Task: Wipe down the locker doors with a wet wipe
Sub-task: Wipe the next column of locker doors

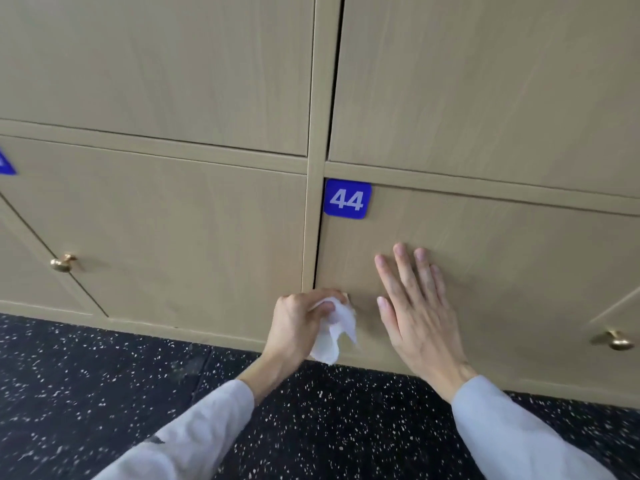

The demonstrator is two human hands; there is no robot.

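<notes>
While the left hand [300, 320] curls around a crumpled white wet wipe [334, 332], fingers and thumb bunched tight on it, it sits right at the left edge of the locker door [502, 271] marked with a blue number plate [347, 199] reading 44, low down and close to the floor. The wipe hangs loose below the fist, its free end trailing in front of the bottom of that door. The right hand [417, 313] lies flat on the same door, fingers straight and spread a little, palm pressed to the wood, holding nothing. All the lockers here are shut, so what they hold cannot be seen. To the left, across the upright frame strip [313, 150], another pale wood-grain door [173, 237] carries a brass knob [62, 262], and a second brass knob [615, 339] shows at the far right edge. A sliver of another blue plate [6, 164] peeks in at the left border, its number unreadable. Above, two more doors of the same light wood fill the upper row. Near us runs a dark speckled floor [104, 393], and both arms wear pale grey sleeves [519, 431].
</notes>
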